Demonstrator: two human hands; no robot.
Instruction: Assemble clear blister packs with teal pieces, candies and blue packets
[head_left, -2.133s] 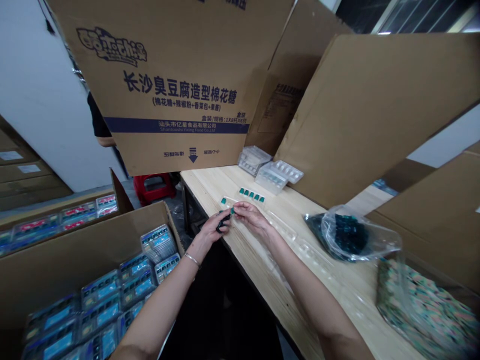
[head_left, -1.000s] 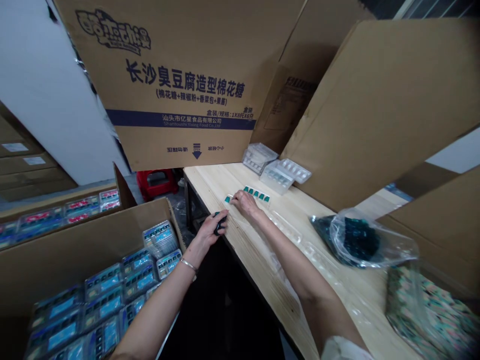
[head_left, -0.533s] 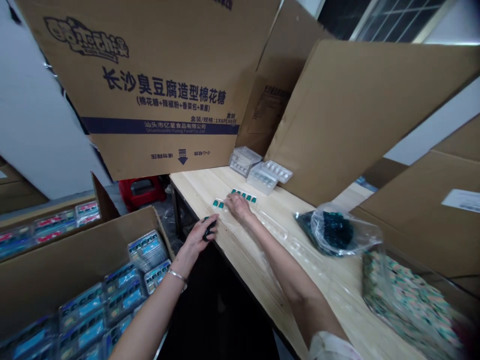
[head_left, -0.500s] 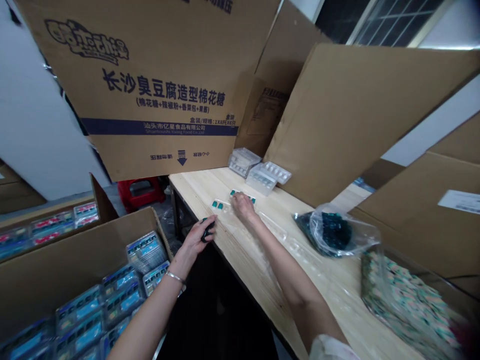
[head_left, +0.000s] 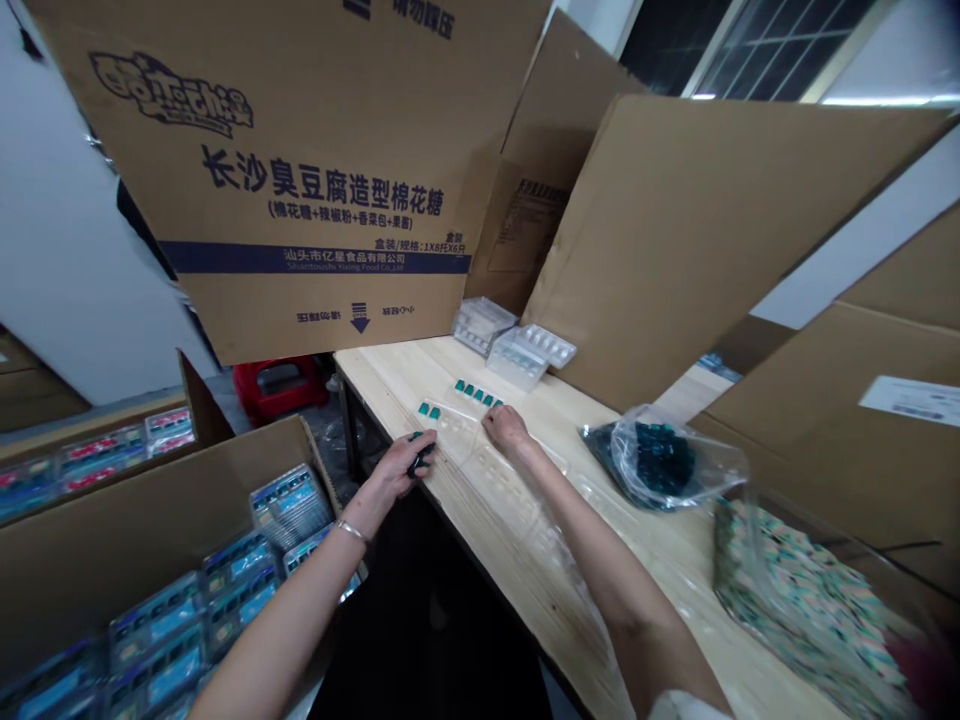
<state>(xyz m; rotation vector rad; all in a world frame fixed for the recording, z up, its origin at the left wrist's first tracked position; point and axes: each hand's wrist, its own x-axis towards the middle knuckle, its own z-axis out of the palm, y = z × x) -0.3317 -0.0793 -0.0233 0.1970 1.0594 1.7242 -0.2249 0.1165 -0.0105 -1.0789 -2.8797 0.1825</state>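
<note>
My left hand (head_left: 401, 464) is closed around several small dark green pieces (head_left: 421, 453) at the table's left edge. My right hand (head_left: 508, 430) reaches over clear plastic blister trays (head_left: 499, 473) with its fingers bent together at the end of a row of green pieces (head_left: 478, 394). Whether a piece sits in those fingertips is hidden. Two more green pieces (head_left: 429, 411) lie in the near tray's left end, between my hands. The trays are laid out along the pale wooden table (head_left: 480, 560).
Clear trays (head_left: 517, 358) are stacked at the table's back. To the right are a bag of dark green pieces (head_left: 660, 460) and a bag of multicoloured pieces (head_left: 810, 590). Tall cardboard (head_left: 337, 120) stands behind. A carton of blue packs (head_left: 161, 610) and a red stool (head_left: 281, 385) are left.
My right hand has moved right and slightly nearer along the tray, uncovering several green pieces in the far row. My left hand keeps its hold on the pieces at the table edge.
</note>
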